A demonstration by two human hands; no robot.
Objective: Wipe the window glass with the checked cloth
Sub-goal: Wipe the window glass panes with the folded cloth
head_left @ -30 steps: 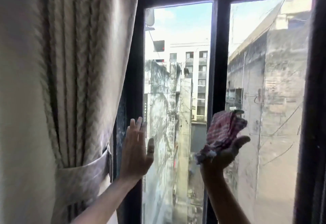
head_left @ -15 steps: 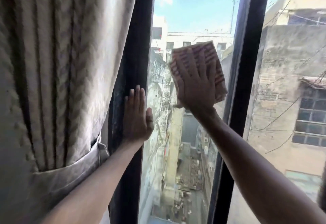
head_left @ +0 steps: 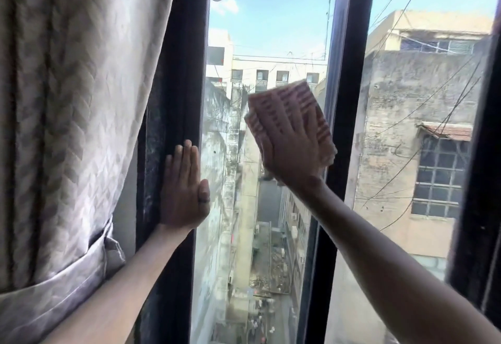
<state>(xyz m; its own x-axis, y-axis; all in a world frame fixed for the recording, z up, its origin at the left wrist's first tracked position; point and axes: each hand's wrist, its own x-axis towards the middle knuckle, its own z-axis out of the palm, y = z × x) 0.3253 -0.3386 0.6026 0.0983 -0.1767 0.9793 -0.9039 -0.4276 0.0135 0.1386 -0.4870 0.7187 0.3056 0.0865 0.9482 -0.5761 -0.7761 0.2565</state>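
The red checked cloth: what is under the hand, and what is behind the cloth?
The right hand presses the red checked cloth flat on the clear window glass. The glass behind the cloth is hidden.

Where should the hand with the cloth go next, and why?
Probably slide down the pane. The right hand presses the checked cloth flat on the middle of the window glass, and the glass below looks unwiped.

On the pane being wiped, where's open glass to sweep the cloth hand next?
Open glass lies above the checked cloth up to the top frame, and below the right hand between the two dark uprights. It is crowded at mid-height: the left hand rests flat on the left upright.
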